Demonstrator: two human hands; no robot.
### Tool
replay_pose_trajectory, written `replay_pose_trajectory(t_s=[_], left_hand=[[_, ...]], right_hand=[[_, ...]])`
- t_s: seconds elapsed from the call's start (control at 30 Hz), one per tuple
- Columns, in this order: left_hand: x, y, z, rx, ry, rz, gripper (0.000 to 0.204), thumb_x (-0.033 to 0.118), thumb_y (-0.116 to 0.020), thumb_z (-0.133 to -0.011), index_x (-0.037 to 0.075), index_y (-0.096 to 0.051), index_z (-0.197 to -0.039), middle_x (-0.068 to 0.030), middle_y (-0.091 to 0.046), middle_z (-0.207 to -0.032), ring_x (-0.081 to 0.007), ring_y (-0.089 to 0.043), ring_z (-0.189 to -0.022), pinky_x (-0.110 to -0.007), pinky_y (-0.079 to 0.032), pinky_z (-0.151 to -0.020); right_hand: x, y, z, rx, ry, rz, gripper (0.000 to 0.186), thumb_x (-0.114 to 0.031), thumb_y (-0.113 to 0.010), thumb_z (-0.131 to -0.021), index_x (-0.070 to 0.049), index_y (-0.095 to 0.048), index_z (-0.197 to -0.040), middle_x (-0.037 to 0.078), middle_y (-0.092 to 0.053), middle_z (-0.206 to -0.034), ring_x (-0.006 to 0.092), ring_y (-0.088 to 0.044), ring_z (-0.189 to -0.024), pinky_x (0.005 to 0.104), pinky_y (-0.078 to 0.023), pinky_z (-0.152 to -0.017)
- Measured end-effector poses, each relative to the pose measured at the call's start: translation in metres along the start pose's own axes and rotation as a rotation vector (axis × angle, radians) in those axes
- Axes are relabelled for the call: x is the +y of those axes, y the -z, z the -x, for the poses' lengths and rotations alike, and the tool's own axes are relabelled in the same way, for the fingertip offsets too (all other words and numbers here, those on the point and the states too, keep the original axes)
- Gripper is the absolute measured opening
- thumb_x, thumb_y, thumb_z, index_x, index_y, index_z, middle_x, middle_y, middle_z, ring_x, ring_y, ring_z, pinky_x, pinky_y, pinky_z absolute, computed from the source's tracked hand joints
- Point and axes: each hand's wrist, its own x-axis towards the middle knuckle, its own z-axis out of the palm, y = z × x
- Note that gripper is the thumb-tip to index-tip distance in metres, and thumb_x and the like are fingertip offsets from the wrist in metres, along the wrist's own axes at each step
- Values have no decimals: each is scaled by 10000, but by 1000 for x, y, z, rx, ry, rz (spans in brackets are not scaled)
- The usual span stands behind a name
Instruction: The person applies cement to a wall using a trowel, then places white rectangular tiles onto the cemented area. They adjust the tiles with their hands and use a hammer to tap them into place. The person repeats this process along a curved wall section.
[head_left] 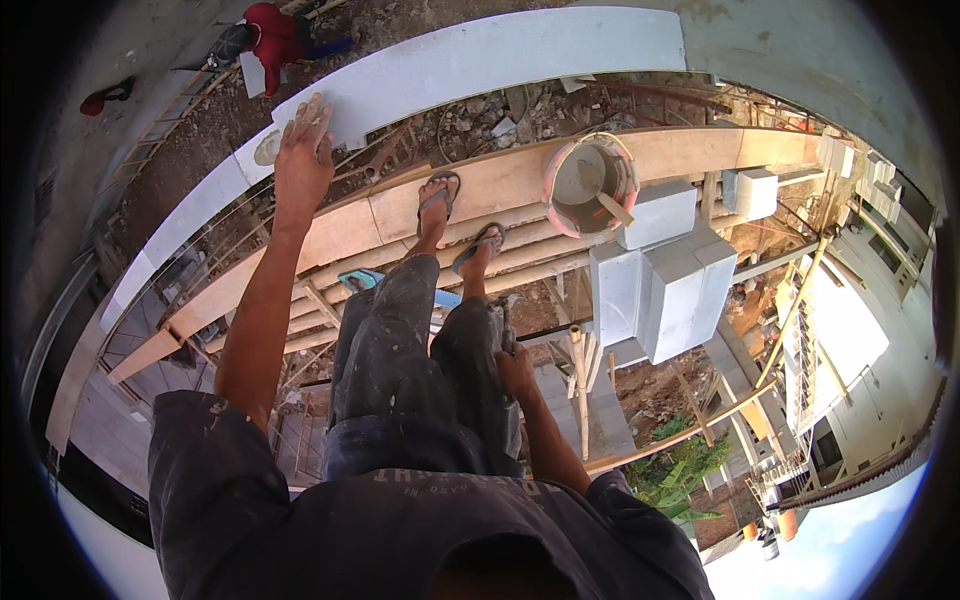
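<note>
**High on the scaffold, daylight all round**

Below me run pale wooden planks [520,180] on bamboo poles [580,390], crossing the middle of the frame. Grey concrete blocks [665,280] are stacked at right of centre, beside a bucket [590,185]. Rubble-strewn ground [480,120] lies beyond, in the upper middle. White buildings [870,340] fill the right edge, green foliage [680,470] sits lower right, and bright sky [850,550] shows in the lower right corner.

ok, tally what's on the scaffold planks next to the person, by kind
Pale building blocks: 4 that I can tell apart, stacked or side by side
Bucket: 1, pinkish rim, a stick resting in it
Sandals: 2, on the person's feet
Total: 7
</note>
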Motion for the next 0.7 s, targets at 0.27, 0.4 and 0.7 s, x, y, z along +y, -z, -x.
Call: replay_pose_trajectory(t_s=[0.27,0.4,0.7], left_hand=[[-15,-7,16,-83,39,-108,476,-27,-574,-875,48,-558,-1344,-74,-372,-1543,-328,-397,-1383,-425,-413,-1112],[-13,-11,17,-101,52,-60,474,-38,-570,-870,37,-557,-1338,-75,-369,-1543,-329,-390,-1387,-415,-430,-1101],[-10,-6,17,-123,95,16,479,-52,-551,-881,33,-535,-1352,-91,-350,-1547,-332,-342,-1408,-433,-395,-1119]], right_hand=[[-66,28,1,-165,-316,-133,465,-217,-586,-815,94,-581,-1161,169,-634,-797,228,-635,-633,373,-496,-571],[-53,23,-5,-62,-55,-3,482,-216,-588,-804,80,-585,-1185,160,-648,-792,228,-643,-685,367,-503,-609],[-66,36,2,-143,-237,-89,488,-239,-624,-802,72,-593,-1177,188,-670,-831,259,-666,-721,395,-520,-653]])
